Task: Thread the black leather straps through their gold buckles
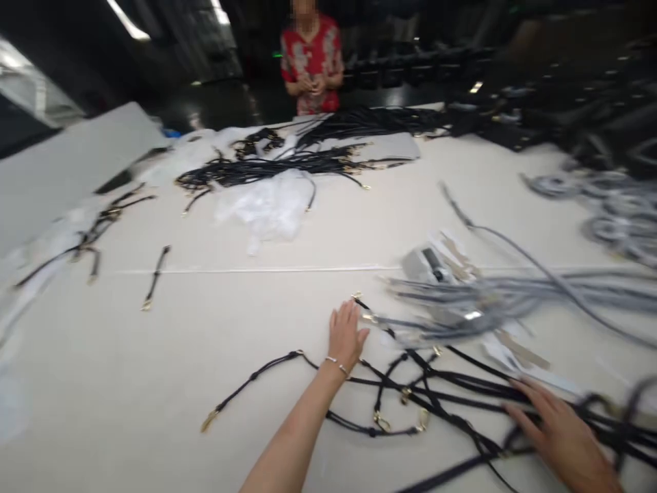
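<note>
My left hand (346, 341) lies stretched out on the white table, its fingertips near the gold clasp of a short black cord. At lower right, my right hand (559, 428) rests over a loose bundle of black cords (456, 404), fingers and thumb apart. Gold-coloured clasps sit on several cord ends, one of them a gold hook (209, 420) lying out to the left. Just beyond my hands is a blurred bundle of grey cords (493, 294) with metal ends.
A pile of black cords (277, 168) lies at the back beside crumpled clear plastic (267, 205). One short black cord (156, 277) lies at left. Grey coils (610, 198) sit at the right. Across the table stands a person in a red patterned top (311, 58).
</note>
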`<state>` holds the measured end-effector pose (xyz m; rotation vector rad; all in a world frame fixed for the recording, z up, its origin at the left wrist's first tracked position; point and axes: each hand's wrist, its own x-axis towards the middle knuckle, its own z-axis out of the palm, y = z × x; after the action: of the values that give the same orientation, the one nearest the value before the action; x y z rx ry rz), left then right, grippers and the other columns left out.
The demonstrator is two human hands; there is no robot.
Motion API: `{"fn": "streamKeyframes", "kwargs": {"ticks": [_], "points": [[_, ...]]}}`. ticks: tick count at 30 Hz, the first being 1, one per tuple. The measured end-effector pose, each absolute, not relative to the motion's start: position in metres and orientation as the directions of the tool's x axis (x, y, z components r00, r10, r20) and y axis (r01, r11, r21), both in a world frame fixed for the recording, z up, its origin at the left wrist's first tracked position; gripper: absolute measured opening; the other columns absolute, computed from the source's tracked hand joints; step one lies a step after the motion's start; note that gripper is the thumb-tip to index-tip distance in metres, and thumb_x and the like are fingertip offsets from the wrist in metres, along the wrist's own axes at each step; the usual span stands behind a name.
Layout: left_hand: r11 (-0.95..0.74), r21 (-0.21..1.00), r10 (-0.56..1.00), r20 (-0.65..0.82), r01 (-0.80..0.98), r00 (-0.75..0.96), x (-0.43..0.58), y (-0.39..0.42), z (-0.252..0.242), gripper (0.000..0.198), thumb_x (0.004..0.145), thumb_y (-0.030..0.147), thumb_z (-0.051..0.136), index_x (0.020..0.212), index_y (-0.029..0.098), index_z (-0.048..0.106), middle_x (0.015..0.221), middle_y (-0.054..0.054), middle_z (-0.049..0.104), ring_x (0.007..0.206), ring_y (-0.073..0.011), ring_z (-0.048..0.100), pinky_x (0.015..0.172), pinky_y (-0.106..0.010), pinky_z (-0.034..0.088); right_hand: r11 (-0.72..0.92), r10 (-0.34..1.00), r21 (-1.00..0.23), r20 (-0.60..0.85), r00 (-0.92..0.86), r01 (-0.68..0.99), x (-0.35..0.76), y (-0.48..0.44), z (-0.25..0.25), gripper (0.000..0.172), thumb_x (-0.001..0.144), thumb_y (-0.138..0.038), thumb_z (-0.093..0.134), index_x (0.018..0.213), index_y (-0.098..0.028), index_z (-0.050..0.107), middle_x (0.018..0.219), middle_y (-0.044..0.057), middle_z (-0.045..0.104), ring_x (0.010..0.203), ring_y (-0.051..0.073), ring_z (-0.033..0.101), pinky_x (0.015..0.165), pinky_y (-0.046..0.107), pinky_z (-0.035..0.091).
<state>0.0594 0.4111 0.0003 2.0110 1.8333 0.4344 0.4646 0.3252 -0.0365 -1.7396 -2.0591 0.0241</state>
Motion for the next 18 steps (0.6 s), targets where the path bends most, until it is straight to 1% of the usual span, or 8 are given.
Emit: {"fn": "streamKeyframes", "kwargs": {"ticks": [3, 6, 8, 10, 12, 14, 16, 18], "points": [[-0.219, 0.447, 0.974, 0.044, 0.867, 0.223, 0.067, 0.4, 0.003, 0.036, 0.084, 0.014, 0.057, 0.119, 0.018, 0.054, 0.143, -0.013, 0.048, 0.137, -0.0297, 0.038, 0.114, -0.058, 0.028, 0.119, 0.957, -0.261, 0.288, -0.04, 0.958, 0.463, 0.3, -0.028, 0.041, 0.091, -0.056, 0.043, 0.097, -0.022, 0.065, 0.105, 0.011, 0.068, 0.097, 0.032, 0.064, 0.081, 0.049, 0.049], [-0.262, 0.434, 0.963, 0.058, 0.862, 0.263, 0.066, 0.385, 0.01, 0.009, 0.09, 0.019, 0.05, 0.092, 0.02, 0.059, 0.116, -0.01, 0.064, 0.117, -0.0281, 0.055, 0.105, -0.054, 0.038, 0.12, 0.952, -0.282, 0.304, -0.029, 0.952, 0.453, 0.298, -0.023, 0.03, 0.093, -0.046, 0.047, 0.091, -0.022, 0.065, 0.103, 0.009, 0.069, 0.097, 0.029, 0.063, 0.088, 0.047, 0.046], [-0.179, 0.473, 0.977, -0.016, 0.862, 0.212, 0.06, 0.378, 0.018, 0.018, 0.094, 0.026, 0.044, 0.085, 0.021, 0.059, 0.09, -0.006, 0.067, 0.092, -0.0245, 0.062, 0.092, -0.046, 0.046, 0.145, 0.944, -0.301, 0.326, -0.041, 0.943, 0.451, 0.294, -0.021, 0.025, 0.094, -0.042, 0.05, 0.092, -0.021, 0.065, 0.103, 0.009, 0.07, 0.099, 0.028, 0.063, 0.094, 0.047, 0.043], [-0.01, 0.555, 0.989, -0.116, 0.832, 0.09, 0.051, 0.377, 0.025, 0.023, 0.095, 0.032, 0.041, 0.083, 0.022, 0.058, 0.075, -0.002, 0.063, 0.074, -0.0211, 0.06, 0.077, -0.038, 0.049, 0.19, 0.939, -0.327, 0.337, -0.073, 0.926, 0.455, 0.289, -0.019, 0.021, 0.094, -0.038, 0.053, 0.092, -0.022, 0.065, 0.102, 0.008, 0.071, 0.1, 0.027, 0.063, 0.099, 0.047, 0.04], [0.11, 0.648, 0.992, -0.116, 0.754, -0.045, 0.041, 0.381, 0.032, 0.021, 0.092, 0.036, 0.044, 0.089, 0.022, 0.058, 0.08, -0.002, 0.063, 0.075, -0.0203, 0.061, 0.074, -0.035, 0.051, 0.235, 0.939, -0.36, 0.326, -0.114, 0.903, 0.457, 0.286, -0.015, 0.02, 0.093, -0.04, 0.055, 0.093, -0.023, 0.066, 0.104, 0.006, 0.071, 0.104, 0.027, 0.062, 0.102, 0.047, 0.038], [0.09, 0.706, 0.992, -0.001, 0.702, -0.126, 0.037, 0.387, 0.039, 0.024, 0.089, 0.038, 0.049, 0.102, 0.02, 0.058, 0.095, -0.006, 0.063, 0.087, -0.0215, 0.061, 0.079, -0.036, 0.052, 0.244, 0.946, -0.394, 0.299, -0.128, 0.886, 0.453, 0.289, -0.005, 0.024, 0.091, -0.044, 0.057, 0.099, -0.023, 0.066, 0.111, 0.007, 0.069, 0.108, 0.028, 0.06, 0.104, 0.049, 0.035], [0.018, 0.718, 0.989, 0.09, 0.696, -0.119, 0.041, 0.391, 0.046, 0.027, 0.088, 0.037, 0.051, 0.106, 0.019, 0.058, 0.102, -0.007, 0.061, 0.093, -0.0215, 0.06, 0.083, -0.036, 0.051, 0.23, 0.953, -0.434, 0.281, -0.112, 0.871, 0.437, 0.297, 0.01, 0.028, 0.09, -0.045, 0.059, 0.106, -0.023, 0.064, 0.113, 0.008, 0.067, 0.109, 0.029, 0.059, 0.101, 0.048, 0.037], [-0.027, 0.721, 0.997, 0.068, 0.692, -0.032, 0.053, 0.39, 0.052, 0.02, 0.091, 0.035, 0.048, 0.098, 0.02, 0.061, 0.095, -0.005, 0.063, 0.086, -0.0193, 0.06, 0.08, -0.034, 0.051, 0.258, 0.953, -0.486, 0.27, -0.138, 0.835, 0.411, 0.306, 0.025, 0.023, 0.091, -0.039, 0.06, 0.104, -0.021, 0.065, 0.106, 0.009, 0.068, 0.102, 0.026, 0.059, 0.094, 0.043, 0.041]]}}
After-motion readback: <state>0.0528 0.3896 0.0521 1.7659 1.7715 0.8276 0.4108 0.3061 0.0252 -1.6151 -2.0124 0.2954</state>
